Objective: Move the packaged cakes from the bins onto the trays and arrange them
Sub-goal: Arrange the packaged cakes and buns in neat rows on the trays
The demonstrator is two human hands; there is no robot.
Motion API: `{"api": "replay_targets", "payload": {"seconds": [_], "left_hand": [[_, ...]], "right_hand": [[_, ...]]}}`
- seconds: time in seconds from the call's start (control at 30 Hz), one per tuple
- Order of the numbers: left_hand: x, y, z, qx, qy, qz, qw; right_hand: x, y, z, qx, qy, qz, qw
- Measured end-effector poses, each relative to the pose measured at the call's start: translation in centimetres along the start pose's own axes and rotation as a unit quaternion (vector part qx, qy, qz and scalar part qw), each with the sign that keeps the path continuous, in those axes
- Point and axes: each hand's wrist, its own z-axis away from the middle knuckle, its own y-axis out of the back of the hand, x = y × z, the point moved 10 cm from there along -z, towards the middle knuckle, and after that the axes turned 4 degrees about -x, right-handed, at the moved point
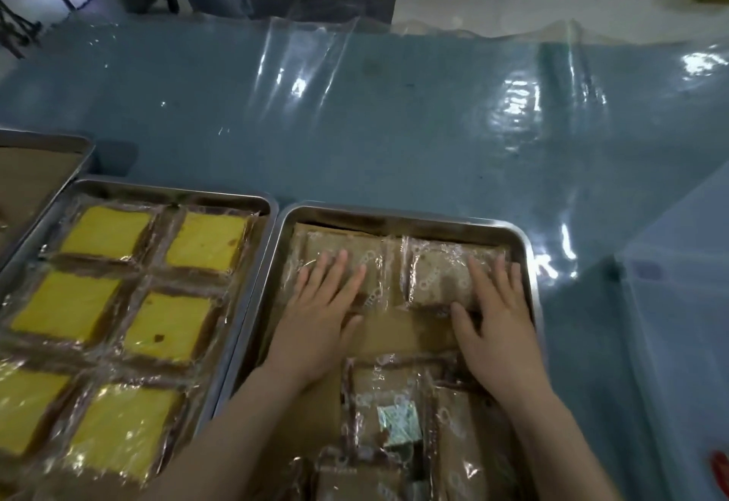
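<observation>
Two wrapped brown cakes lie side by side at the far end of the right metal tray [406, 213]. My left hand [319, 315] rests flat, fingers spread, on the left brown cake [367, 254]. Over on the right brown cake [438, 271] my right hand [497, 319] lies flat, thumb at its near edge. Several more wrapped brown cakes [390, 402] sit heaped at the tray's near end, between my forearms. The left metal tray [177, 194] is filled with several wrapped yellow cakes [205, 240] in two columns.
A third tray [47, 143] lined with brown paper shows at the far left edge. The table is covered in shiny blue plastic sheet [394, 117]. A pale translucent bin [678, 303] stands at the right. Beyond the table's far edge are floor and furniture legs.
</observation>
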Motion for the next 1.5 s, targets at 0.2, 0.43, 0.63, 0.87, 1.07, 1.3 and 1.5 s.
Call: {"api": "replay_targets", "payload": {"seconds": [0.2, 0.43, 0.63, 0.87, 1.07, 1.3, 1.5], "left_hand": [[0.2, 0.1, -1.4, -0.017, -0.035, 0.034, 0.999], [0.2, 0.4, -1.0, -0.044, -0.04, 0.051, 0.997], [1.6, 4.7, 2.2, 0.033, -0.055, 0.197, 0.978], [3.3, 0.0, 6.6, -0.088, 0.03, 0.241, 0.966], [3.4, -0.8, 8.3, -0.138, 0.093, 0.3, 0.939], [-1.9, 4.0, 10.5, 0.022, 0.18, 0.462, 0.868], [-4.5, 6.0, 11.8, 0.094, 0.182, 0.531, 0.822]], "right_hand": [[-0.7, -3.5, -1.9, -0.073, 0.011, 0.146, 0.986], [-0.4, -3.9, -2.8, -0.083, -0.011, 0.148, 0.985], [-0.1, 2.7, 1.6, 0.063, -0.025, -0.048, 0.997], [-0.2, -0.9, 9.8, -0.18, -0.02, -0.036, 0.983], [-0.6, -1.2, 12.1, -0.191, -0.005, -0.036, 0.981], [-0.1, 1.5, 11.9, -0.122, -0.027, -0.053, 0.991], [1.1, 4.2, 11.7, 0.006, -0.099, -0.2, 0.975]]}}
